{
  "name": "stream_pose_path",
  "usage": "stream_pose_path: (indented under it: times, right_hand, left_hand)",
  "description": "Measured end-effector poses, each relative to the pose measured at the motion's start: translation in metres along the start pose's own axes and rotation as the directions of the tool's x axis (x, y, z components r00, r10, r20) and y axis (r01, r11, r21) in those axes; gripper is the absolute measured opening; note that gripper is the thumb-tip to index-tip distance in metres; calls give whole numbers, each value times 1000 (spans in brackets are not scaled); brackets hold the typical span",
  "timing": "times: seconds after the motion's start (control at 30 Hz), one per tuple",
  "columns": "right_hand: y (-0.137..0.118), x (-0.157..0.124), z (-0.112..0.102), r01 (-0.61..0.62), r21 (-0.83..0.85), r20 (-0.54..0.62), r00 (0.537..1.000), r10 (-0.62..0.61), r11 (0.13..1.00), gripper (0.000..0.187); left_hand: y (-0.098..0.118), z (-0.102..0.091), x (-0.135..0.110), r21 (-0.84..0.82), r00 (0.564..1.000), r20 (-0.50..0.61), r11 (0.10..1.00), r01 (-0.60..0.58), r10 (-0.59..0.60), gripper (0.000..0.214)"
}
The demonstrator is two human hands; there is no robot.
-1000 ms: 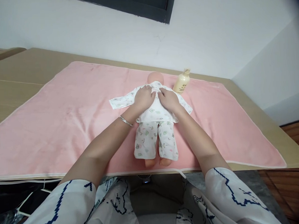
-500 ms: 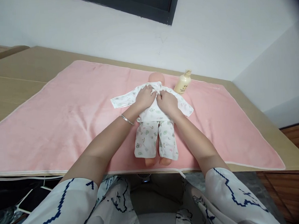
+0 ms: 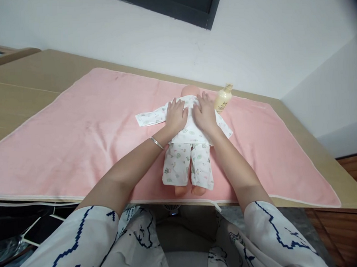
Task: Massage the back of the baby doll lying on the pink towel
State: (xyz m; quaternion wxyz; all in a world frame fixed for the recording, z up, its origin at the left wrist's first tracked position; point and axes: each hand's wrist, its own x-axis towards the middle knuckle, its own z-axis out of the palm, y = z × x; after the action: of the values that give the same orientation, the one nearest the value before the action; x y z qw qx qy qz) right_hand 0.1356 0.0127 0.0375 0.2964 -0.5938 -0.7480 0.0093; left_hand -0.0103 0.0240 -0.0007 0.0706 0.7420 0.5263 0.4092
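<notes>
A baby doll (image 3: 190, 90) lies stretched out, its head toward the wall and its feet toward me. It wears a white printed top (image 3: 189, 132) and matching trousers (image 3: 177, 165). My left hand (image 3: 177, 116) rests flat on the left side of the doll's upper body, fingers extended. On the right side, near the shoulder, my right hand (image 3: 205, 113) lies with its fingers stretched out too. Both hands press or rest on the cloth without gripping it. My right hand hides part of the right sleeve. The doll's face is not visible.
Under the doll spreads a pink blanket (image 3: 77, 135) on a wooden table (image 3: 23, 91). A pale yellow pump bottle (image 3: 223, 99) stands just right of the doll's shoulder. Behind the table rises a white wall (image 3: 150, 43) with a dark frame (image 3: 184, 7).
Both hands were bunched on the top at the doll's upper chest area. Their fingers are now straightened, and the hands lie farther apart toward the shoulders. The view has shifted slightly.
</notes>
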Motion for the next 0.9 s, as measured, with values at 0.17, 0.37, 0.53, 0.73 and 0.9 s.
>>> stream_pose_path:
  times: [0.17, 0.37, 0.53, 0.73, 0.9]
  right_hand:
    - [1, -1, 6, 11, 103, 81, 997, -19, 995, 51]
    - [-1, -4, 7, 75, 115, -2, 997, -75, 991, 51]
    - [2, 0, 10, 78, 171, 5, 997, -80, 982, 49]
    - [13, 2, 14, 165, 148, 17, 985, -169, 975, 50]
    - [34, 16, -10, 206, 179, 90, 970, -224, 962, 54]
  left_hand:
    - [1, -1, -3, -27, 999, -35, 1000, -8, 7, 52]
    - [-3, 2, -1, -24, 999, -41, 1000, -12, 11, 47]
    - [-5, 4, -1, -47, 999, -47, 999, -9, 7, 44]
    - [-7, 6, 0, -65, 999, -32, 998, 8, -10, 43]
    - [-10, 4, 7, -42, 999, 21, 998, 42, -41, 43]
